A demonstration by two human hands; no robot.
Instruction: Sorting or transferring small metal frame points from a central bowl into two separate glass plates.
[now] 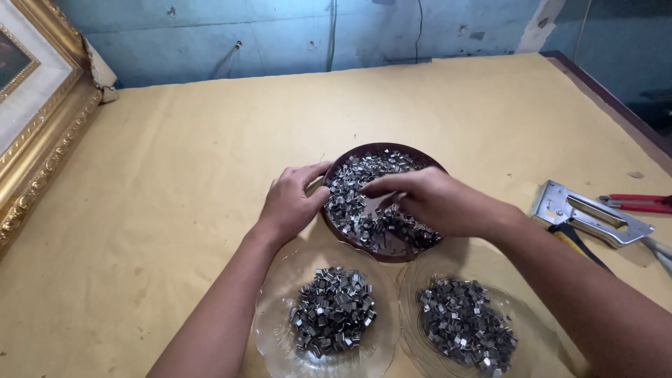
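At the far left a gilded picture frame with carved, ornate moulding leans in from the edge of the table, which is covered in plain tan paper, faintly creased.

Near the middle, the left hand curls against the left rim of a round dark-brown dish, fingers bent around the edge and touching it. The dish holds a loose, uneven layer of small metal clips — shiny, angular, grey-silver pieces, with bare brown bottom showing between them. The right hand lies over the dish, its fingers drawn together and pointing left, down among the clips; whether they pinch one cannot be told.

In front of the dish, nearer the person, stand two clear glass plates with patterned, scalloped surfaces. The left glass plate carries a compact heap of clips; the right glass plate, touching it and partly under the right forearm, carries a flatter heap of the same pieces.

To the right lies a chrome staple gun — flat on the paper — with red-handled pliers just beyond it.
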